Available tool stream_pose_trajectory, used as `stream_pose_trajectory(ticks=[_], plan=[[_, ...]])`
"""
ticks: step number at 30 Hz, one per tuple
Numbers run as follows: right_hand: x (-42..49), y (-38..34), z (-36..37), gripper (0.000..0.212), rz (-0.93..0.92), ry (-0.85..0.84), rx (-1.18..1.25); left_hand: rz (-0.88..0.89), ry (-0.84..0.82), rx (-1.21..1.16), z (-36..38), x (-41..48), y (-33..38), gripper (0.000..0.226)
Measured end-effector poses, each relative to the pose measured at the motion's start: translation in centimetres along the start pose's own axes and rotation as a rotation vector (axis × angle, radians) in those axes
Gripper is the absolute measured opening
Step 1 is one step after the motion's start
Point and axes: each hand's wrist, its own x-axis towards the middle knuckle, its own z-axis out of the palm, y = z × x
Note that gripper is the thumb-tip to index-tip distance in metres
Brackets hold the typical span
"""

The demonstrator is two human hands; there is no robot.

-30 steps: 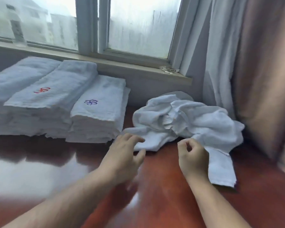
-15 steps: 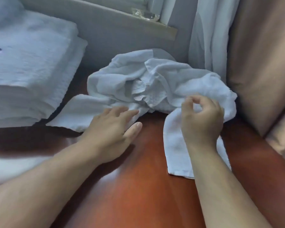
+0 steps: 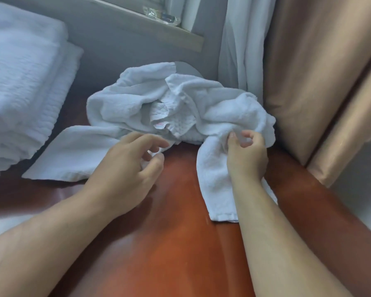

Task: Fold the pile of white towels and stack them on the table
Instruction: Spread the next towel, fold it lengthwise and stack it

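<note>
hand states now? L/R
Left hand: fingers curled at the crumpled towel pile's flat corner; grip cannot be told.
Right hand: pinching a fold of the pile.
</note>
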Motion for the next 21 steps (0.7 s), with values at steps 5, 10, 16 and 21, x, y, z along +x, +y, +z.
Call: stream_pose_trajectory(ticks=[5, 10, 16, 21], plan=[[0.3, 0.2, 0.0, 0.058, -0.102, -0.242, -0.222, -0.050, -0.030, 0.010, -0.2, 0.6, -0.6, 0.019], [0.5, 0.6, 0.2, 0.024, -0.173, -0.010, -0.014, -0.066, -0.055, -0.010, -0.1, 0.8, -0.8, 0.019], [-2.2, -2.5, -0.6, 0.024, -0.343, -0.279, 0.538, -0.202, 0.028, -0.353, -0.3, 1.1, -1.0, 0.041], [-5.3, -3.1, -0.2, 0.051, -0.055, -1.162, 0.665, -0.377, -0.253, -1.091, -1.8, 2.1, -0.6, 0.071]])
